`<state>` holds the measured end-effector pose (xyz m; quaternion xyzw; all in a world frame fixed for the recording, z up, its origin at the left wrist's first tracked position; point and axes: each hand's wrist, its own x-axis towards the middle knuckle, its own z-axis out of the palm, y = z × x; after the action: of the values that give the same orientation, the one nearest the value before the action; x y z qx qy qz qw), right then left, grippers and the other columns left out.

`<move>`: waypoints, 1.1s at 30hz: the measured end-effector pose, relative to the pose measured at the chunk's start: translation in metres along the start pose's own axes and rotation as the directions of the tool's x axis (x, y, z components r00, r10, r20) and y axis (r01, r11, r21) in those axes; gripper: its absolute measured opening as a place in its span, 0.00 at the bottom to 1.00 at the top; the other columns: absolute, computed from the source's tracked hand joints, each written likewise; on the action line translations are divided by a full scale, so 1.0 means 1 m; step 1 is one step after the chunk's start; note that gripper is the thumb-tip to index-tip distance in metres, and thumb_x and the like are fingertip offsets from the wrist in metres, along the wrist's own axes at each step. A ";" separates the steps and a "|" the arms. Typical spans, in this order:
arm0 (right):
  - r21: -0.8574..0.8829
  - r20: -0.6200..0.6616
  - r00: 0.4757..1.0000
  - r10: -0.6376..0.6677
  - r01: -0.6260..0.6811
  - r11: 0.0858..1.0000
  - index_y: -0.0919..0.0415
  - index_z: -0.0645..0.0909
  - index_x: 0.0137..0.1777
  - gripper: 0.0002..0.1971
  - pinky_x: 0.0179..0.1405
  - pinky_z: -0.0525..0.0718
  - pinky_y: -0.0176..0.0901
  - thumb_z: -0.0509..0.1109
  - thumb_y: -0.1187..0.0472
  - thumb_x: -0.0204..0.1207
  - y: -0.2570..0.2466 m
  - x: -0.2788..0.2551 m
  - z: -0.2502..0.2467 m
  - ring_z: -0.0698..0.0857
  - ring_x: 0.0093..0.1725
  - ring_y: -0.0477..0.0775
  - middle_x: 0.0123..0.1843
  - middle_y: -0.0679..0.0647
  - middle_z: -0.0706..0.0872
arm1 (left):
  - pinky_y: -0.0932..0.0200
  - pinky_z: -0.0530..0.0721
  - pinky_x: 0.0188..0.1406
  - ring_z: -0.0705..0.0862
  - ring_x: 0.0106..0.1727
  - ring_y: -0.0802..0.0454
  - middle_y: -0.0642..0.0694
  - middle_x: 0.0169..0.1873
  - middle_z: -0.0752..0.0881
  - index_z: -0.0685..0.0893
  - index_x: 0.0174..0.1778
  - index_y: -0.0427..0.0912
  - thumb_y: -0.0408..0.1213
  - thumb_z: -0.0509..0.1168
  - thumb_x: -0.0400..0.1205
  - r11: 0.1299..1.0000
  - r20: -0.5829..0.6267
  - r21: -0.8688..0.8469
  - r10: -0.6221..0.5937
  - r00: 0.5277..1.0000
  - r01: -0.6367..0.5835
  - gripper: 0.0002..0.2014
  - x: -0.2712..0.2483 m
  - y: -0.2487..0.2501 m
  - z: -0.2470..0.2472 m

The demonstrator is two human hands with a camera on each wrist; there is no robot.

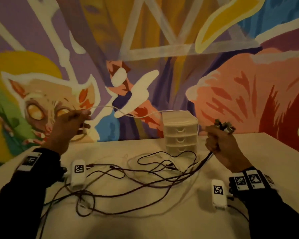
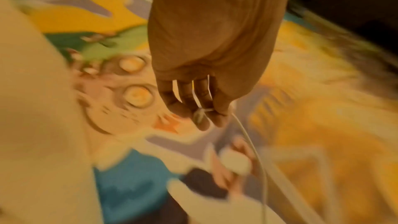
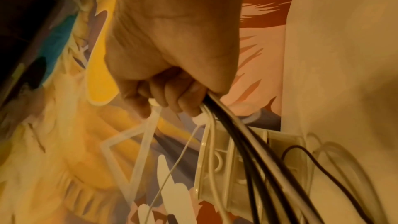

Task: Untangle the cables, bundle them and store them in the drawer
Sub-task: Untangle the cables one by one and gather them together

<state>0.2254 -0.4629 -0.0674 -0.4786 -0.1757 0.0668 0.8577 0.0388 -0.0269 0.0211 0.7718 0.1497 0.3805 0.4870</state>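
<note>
Behind everything, a painted mural (image 1: 162,49) fills the wall in flat patches of purple, yellow, orange and blue, with a pale cat-like face at the left. Below it runs a smooth, pale table (image 1: 145,225), matte and slightly blurred in the dim warm light. Toward its far edge stands a small drawer unit (image 1: 179,131) of translucent, frosted plastic, boxy, with three stacked drawers, each with a curved scoop handle; all three look closed.

Across the tabletop sprawls a loose tangle of dark cables (image 1: 128,180), thin and round, crossing one another in wide loops, with a few white strands among them. Two white, rounded rectangular units carrying square black-and-white markers show beside the wrists, one near the left sleeve (image 1: 78,173) and one near the right (image 1: 217,194).

The right hand (image 1: 221,145) is raised above the table beside the drawer unit, fingers curled in a fist round a bundle of cables (image 3: 232,134), glossy black and white together, their plug ends bunched above the fist.

The left hand (image 1: 71,125) is lifted at the left, fingertips pinching a thin white cable (image 1: 136,114) that stretches in a shallow wavy line through the air toward the right hand. In the left wrist view the cord also passes between the fingers (image 2: 202,94).
</note>
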 end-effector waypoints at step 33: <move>0.161 -0.288 0.949 -0.130 0.182 0.970 0.48 0.72 0.28 0.24 0.20 0.56 0.43 0.71 0.61 0.88 -0.052 -0.026 0.025 0.57 0.20 0.48 0.21 0.46 0.61 | 0.57 0.89 0.64 0.93 0.49 0.52 0.51 0.31 0.81 0.86 0.42 0.41 0.54 0.68 0.90 0.907 0.852 0.348 -0.200 0.484 -0.239 0.19 -0.029 0.054 0.098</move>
<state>0.1892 -0.4780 -0.0181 -0.3857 -0.0852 -0.0525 0.9172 0.0840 -0.1321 0.0318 0.9437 -0.0494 -0.1014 0.3110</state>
